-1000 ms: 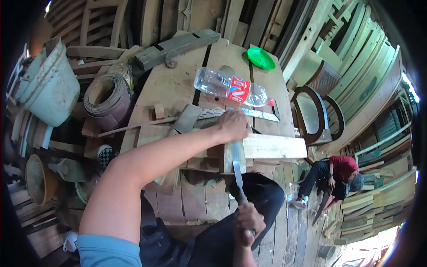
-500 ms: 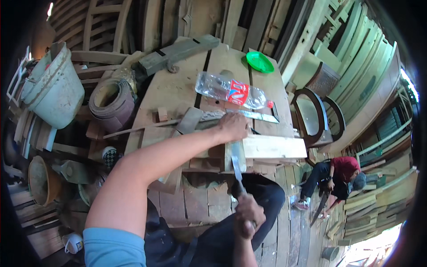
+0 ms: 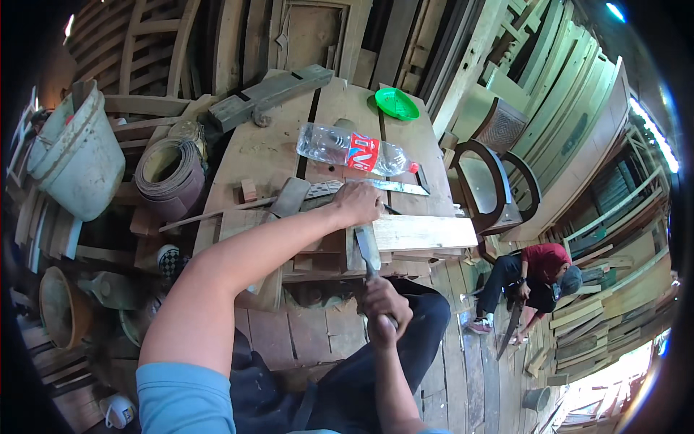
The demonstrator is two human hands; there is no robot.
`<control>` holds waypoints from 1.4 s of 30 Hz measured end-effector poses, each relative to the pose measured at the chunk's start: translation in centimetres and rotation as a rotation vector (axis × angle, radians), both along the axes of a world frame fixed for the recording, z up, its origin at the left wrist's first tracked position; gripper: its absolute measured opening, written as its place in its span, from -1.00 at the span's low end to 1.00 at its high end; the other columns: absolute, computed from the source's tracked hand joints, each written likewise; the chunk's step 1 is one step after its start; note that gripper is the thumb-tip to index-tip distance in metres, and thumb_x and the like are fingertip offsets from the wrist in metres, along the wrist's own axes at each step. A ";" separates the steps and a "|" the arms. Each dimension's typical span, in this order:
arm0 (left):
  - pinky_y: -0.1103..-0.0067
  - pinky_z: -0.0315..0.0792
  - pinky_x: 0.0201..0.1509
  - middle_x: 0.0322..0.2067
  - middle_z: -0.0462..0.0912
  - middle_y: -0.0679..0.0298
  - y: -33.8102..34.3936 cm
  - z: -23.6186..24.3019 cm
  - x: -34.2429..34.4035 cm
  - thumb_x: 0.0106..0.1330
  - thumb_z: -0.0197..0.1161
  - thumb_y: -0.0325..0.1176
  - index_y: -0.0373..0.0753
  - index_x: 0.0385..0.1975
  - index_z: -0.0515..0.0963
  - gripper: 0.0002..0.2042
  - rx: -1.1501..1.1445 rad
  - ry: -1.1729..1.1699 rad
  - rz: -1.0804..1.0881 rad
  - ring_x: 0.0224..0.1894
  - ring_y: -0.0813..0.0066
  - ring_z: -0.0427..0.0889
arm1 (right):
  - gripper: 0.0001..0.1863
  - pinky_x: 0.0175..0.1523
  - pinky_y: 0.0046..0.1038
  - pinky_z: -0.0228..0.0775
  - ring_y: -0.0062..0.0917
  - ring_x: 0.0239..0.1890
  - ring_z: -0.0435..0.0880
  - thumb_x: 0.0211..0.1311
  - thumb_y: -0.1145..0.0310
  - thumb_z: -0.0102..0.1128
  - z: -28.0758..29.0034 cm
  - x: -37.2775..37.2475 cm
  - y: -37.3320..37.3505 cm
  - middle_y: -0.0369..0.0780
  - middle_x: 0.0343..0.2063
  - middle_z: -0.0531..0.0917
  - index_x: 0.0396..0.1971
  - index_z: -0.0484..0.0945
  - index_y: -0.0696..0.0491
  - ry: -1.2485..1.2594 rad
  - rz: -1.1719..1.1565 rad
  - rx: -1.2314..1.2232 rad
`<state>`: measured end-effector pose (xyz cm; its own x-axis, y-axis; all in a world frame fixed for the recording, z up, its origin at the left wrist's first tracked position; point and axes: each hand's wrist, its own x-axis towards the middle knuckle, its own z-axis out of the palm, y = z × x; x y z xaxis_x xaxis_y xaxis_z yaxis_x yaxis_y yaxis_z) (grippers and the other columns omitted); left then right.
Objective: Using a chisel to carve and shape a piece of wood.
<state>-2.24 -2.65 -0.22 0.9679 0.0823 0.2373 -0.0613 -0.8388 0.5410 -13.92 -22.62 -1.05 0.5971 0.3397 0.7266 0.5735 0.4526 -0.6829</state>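
Your right hand (image 3: 387,309) grips a chisel (image 3: 368,249), blade over narrow block (image 3: 353,254). Your left hand (image 3: 357,204) curled at block's far end; can't tell its grasp. Plastic bottle (image 3: 322,145) beyond.

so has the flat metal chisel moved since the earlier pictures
Yes, forward: the chisel reaches farther up alongside the pale rectangular wooden board, nearer the bare left hand.

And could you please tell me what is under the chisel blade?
A narrow block shows to the left of the chisel blade; the surface directly beneath the blade is hidden.
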 end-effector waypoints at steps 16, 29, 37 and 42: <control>0.25 0.46 0.04 -0.30 0.67 0.00 0.2 -0.6 0.3 0.23 0.14 -0.19 -0.25 -0.35 0.65 -0.74 0.062 -0.073 -0.006 -0.13 0.04 0.64 | -0.62 -0.15 -0.20 0.32 -0.32 -0.49 0.48 0.04 0.14 0.11 0.2 -2.3 -2.5 -0.14 -0.65 0.52 -0.72 0.44 0.17 0.029 0.007 0.073; 0.61 0.39 -0.13 -0.24 0.59 0.30 6.0 3.2 -15.4 0.53 -0.05 -0.19 -0.23 0.01 0.59 -0.67 -0.797 0.029 -0.018 -0.23 0.56 0.56 | -0.80 -0.07 -0.30 0.30 -0.47 -0.46 0.31 0.20 0.40 -0.09 4.9 5.8 -0.4 -0.32 -0.61 0.27 -0.61 0.22 0.01 1.322 0.373 1.049; 0.60 0.45 -0.06 -0.26 0.62 0.29 6.0 3.1 -18.8 0.48 0.12 -0.32 -0.42 -0.01 0.58 -0.72 -0.918 -0.051 -0.089 -0.22 0.62 0.55 | -0.84 -0.01 -0.19 0.34 -0.39 -0.40 0.37 0.30 0.41 -0.18 2.0 4.2 3.3 -0.21 -0.51 0.35 -0.49 0.26 0.11 1.492 0.364 1.092; 0.63 0.49 -0.13 -0.30 0.65 0.27 4.7 3.3 -18.4 0.36 0.26 -0.43 -0.40 -0.13 0.60 -0.81 -0.945 -0.037 -0.035 -0.27 0.61 0.57 | -0.85 0.03 -0.16 0.38 -0.38 -0.37 0.38 0.32 0.45 -0.17 0.8 4.7 2.7 -0.17 -0.46 0.36 -0.45 0.28 0.16 1.562 0.405 1.193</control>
